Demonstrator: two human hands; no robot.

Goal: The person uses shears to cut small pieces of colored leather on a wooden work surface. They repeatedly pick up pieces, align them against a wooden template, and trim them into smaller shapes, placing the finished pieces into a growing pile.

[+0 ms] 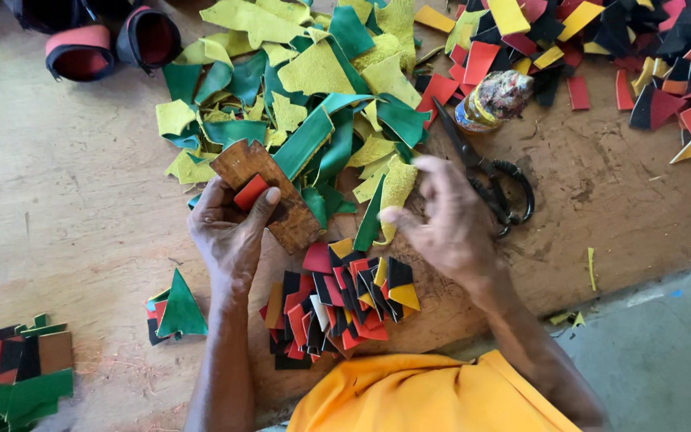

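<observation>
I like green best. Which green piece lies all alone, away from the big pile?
The green triangle, standing apart left of the left hand's wrist; the other greens are heaped together.

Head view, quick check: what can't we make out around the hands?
- Right hand: its palm side is turned away, so any grip is unclear.
- Brown template: partly covered by the left hand and red piece.
- Scissors: handles partly behind the right hand.
- Lower-left stack: cut off by frame edge.
</observation>
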